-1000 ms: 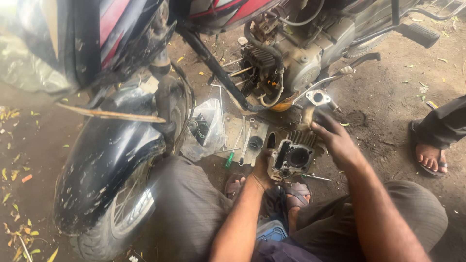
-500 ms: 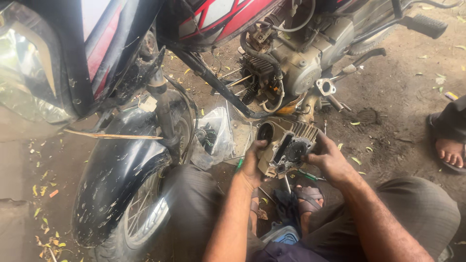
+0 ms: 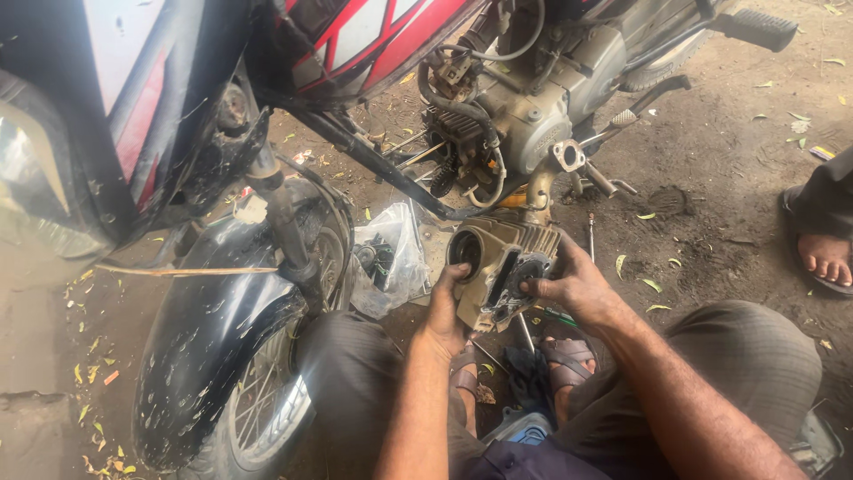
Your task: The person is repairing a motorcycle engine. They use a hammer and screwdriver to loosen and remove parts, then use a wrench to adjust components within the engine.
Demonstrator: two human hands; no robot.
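Bare dirt ground (image 3: 729,222), scattered with small yellow-green leaves, carries everything; no bench or stand is in use. A motorcycle (image 3: 373,53) with red, white and black bodywork stands over the work area, its engine (image 3: 524,107) partly stripped, with hoses and two long bare studs showing at the front. Directly below the engine the person holds a finned metal cylinder block (image 3: 502,267) clear of the ground, above their sandalled feet. Left hand (image 3: 444,307) wraps around the near end beside the round bore opening, fingers closed on the casting; right hand (image 3: 573,289) clasps the opposite finned side, fingers curled over the top face. Both grips are firm and full of the part. Judged step: the block is off the engine and under inspection or being oriented, bore turned toward the left. Any next move toward the engine would call for lining the bore and stud holes up with the studs, keeping the block square. Obstructions: the diagonal black frame tube (image 3: 373,164) crosses just above the block, and the front wheel (image 3: 240,391) with its black mudguard crowds the left side. A clear plastic bag (image 3: 391,262) of small parts lies just left of the block, near the left hand. Thin metal rods (image 3: 591,236) lie on the ground behind the right hand; a green-handled tool beneath that hand is mostly hidden. Another person's sandalled foot (image 3: 826,258) rests at the right edge of the ground, well apart.
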